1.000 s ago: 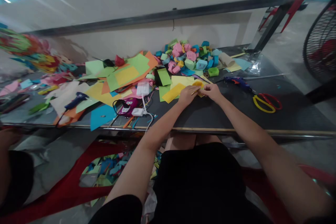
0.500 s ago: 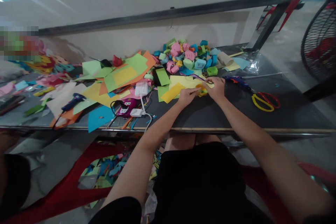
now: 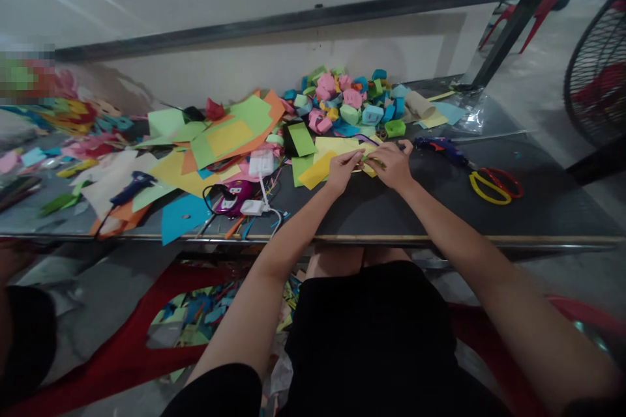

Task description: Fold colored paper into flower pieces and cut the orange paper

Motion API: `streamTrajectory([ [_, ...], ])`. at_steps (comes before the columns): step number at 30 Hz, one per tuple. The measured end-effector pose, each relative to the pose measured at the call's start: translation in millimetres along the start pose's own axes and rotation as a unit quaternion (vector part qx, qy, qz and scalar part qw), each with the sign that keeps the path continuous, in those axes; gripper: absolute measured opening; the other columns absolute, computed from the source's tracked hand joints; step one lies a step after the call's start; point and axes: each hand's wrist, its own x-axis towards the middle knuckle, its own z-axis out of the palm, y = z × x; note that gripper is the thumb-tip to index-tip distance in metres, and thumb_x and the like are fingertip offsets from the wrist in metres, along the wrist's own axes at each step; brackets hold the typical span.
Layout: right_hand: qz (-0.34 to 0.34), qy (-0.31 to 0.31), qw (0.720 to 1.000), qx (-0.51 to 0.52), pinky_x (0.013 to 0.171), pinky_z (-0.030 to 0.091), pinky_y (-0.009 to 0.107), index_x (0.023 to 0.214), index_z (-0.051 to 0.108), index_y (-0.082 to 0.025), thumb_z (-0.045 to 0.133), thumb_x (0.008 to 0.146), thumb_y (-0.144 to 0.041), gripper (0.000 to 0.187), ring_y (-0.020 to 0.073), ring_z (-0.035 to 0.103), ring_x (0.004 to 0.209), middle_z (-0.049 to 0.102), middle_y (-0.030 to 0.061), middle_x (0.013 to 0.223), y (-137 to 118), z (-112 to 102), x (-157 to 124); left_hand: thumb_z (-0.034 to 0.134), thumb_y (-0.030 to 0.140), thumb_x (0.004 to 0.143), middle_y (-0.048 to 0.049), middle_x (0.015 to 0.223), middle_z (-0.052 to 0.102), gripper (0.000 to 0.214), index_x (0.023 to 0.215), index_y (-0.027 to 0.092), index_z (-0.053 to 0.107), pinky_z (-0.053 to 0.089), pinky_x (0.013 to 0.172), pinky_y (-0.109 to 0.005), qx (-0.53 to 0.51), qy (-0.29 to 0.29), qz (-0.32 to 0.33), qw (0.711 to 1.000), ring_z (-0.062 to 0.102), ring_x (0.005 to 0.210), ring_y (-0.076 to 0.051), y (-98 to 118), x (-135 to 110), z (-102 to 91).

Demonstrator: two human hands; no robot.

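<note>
My left hand (image 3: pixel 343 171) and my right hand (image 3: pixel 394 165) come close together over the dark table. Both have their fingers pinched on a small yellow paper piece (image 3: pixel 368 171), partly hidden by the fingers. Sheets of pale yellow paper (image 3: pixel 335 144) and a deeper yellow strip (image 3: pixel 315 171) lie just beyond and left of my left hand. To the right of my right hand rest a blue glue gun (image 3: pixel 444 148) and scissors (image 3: pixel 495 185) with one red and one yellow handle.
A heap of small folded paper pieces (image 3: pixel 349 101) sits against the wall. Coloured sheets (image 3: pixel 235 130), a purple power strip (image 3: pixel 235 199) with white plugs and another glue gun (image 3: pixel 133 187) spread leftward. A fan (image 3: pixel 596 71) stands at right; part of another person (image 3: pixel 29 332) shows at left.
My hands have drawn closer together around the yellow paper, and the right fingers have shifted slightly left. The camera view has shifted a little.
</note>
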Motion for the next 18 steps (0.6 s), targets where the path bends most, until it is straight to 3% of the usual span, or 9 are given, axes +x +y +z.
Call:
streamTrajectory([
  [3, 0.017, 0.020, 0.999, 0.023, 0.112, 0.028, 0.051, 0.092, 0.076, -0.026, 0.053, 0.099, -0.055, 0.037, 0.0282, 0.067, 0.111, 0.079, 0.0055, 0.100, 4, 3, 3, 0.085, 0.048, 0.077, 0.0000, 0.075, 0.070, 0.035, 0.092, 0.017, 0.080, 0.056, 0.072, -0.022, -0.042, 0.025, -0.020, 0.999, 0.062, 0.065, -0.005, -2, 5, -0.4],
  [7, 0.060, -0.005, 0.993, 0.097, 0.103, 0.041, 0.047, 0.091, 0.074, -0.025, 0.057, 0.096, -0.055, 0.035, 0.0257, 0.070, 0.099, 0.079, 0.0063, 0.099, 7, 5, 6, 0.079, 0.037, 0.087, 0.0008, 0.078, 0.069, 0.021, 0.092, 0.017, 0.077, 0.054, 0.071, -0.019, -0.073, 0.060, -0.040, 0.995, 0.061, 0.066, -0.003, -1, 10, -3.3],
  [10, 0.103, -0.030, 0.977, 0.182, 0.087, 0.052, 0.040, 0.094, 0.076, -0.023, 0.059, 0.093, -0.056, 0.037, 0.0231, 0.071, 0.084, 0.079, 0.0076, 0.094, 8, 3, 6, 0.074, 0.032, 0.092, 0.0005, 0.083, 0.070, 0.015, 0.093, 0.017, 0.076, 0.054, 0.074, -0.020, -0.091, 0.082, -0.042, 0.992, 0.061, 0.066, -0.003, -2, 16, -8.7],
  [14, 0.138, -0.038, 0.963, 0.229, 0.070, 0.054, 0.034, 0.088, 0.080, -0.022, 0.063, 0.088, -0.055, 0.037, 0.0193, 0.069, 0.066, 0.078, 0.0059, 0.079, 7, -1, 5, 0.068, 0.045, 0.095, -0.0012, 0.083, 0.069, 0.027, 0.099, 0.019, 0.075, 0.053, 0.074, -0.022, -0.035, 0.093, -0.028, 0.995, 0.063, 0.072, -0.006, -3, 20, -14.2],
  [18, 0.149, -0.025, 0.961, 0.231, 0.069, 0.056, 0.032, 0.086, 0.082, -0.023, 0.064, 0.087, -0.051, 0.034, 0.0194, 0.071, 0.066, 0.078, 0.0039, 0.077, 5, -1, 3, 0.078, 0.060, 0.080, -0.0026, 0.085, 0.073, 0.042, 0.099, 0.023, 0.078, 0.052, 0.068, -0.024, 0.048, 0.021, 0.040, 0.998, 0.065, 0.074, -0.010, 3, 10, -8.7],
])
